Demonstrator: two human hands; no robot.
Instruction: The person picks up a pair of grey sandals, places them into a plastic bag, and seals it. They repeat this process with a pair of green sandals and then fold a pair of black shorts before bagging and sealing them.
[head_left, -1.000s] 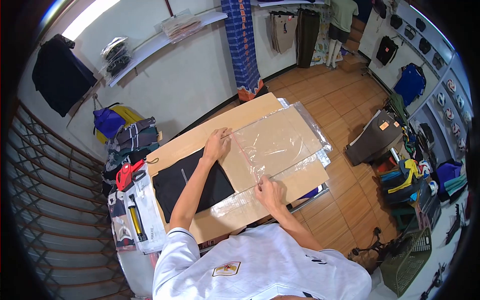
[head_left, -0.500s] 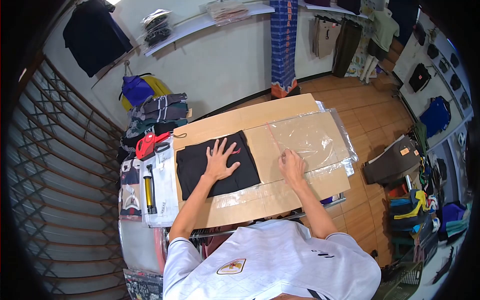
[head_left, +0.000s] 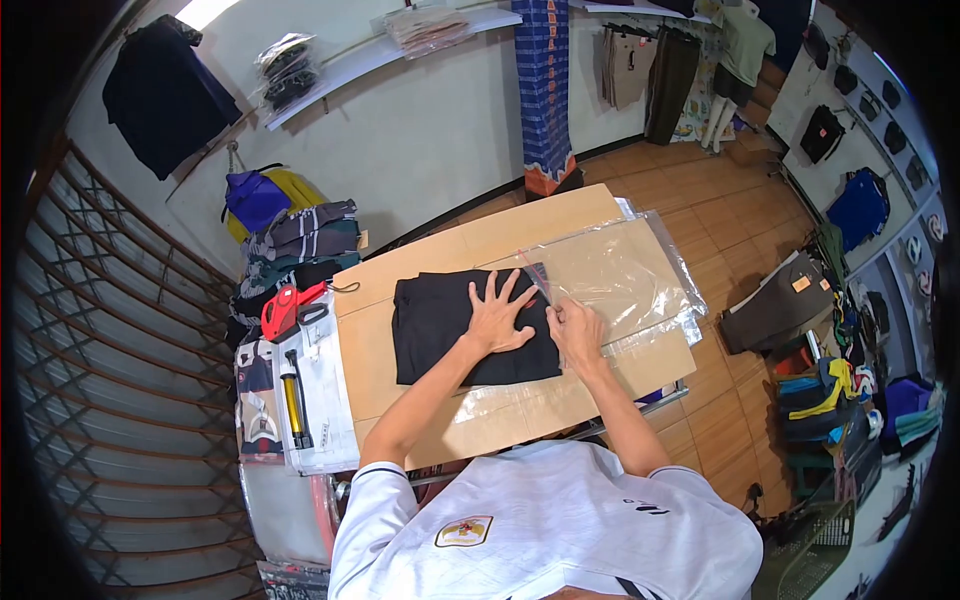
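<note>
A folded black garment [head_left: 430,335] lies on a cardboard sheet [head_left: 370,300] in the middle of the view. My left hand [head_left: 497,315] rests flat on it with the fingers spread. Right of the garment is a clear plastic bag [head_left: 630,275] with a red strip near its opening. My right hand [head_left: 577,330] pinches the bag's open edge beside the garment. The garment's right edge reaches the bag's opening, and its upper right corner appears to be under the plastic.
At the left of the cardboard lie a red tape dispenser [head_left: 290,308] and a yellow and black pump [head_left: 295,405]. Behind them is a stack of folded clothes [head_left: 305,232]. A dark green basket [head_left: 810,550] stands at the lower right.
My left hand and the black garment have moved right, up to the bag's opening. My right hand still pinches the bag edge. The view has shifted slightly.
</note>
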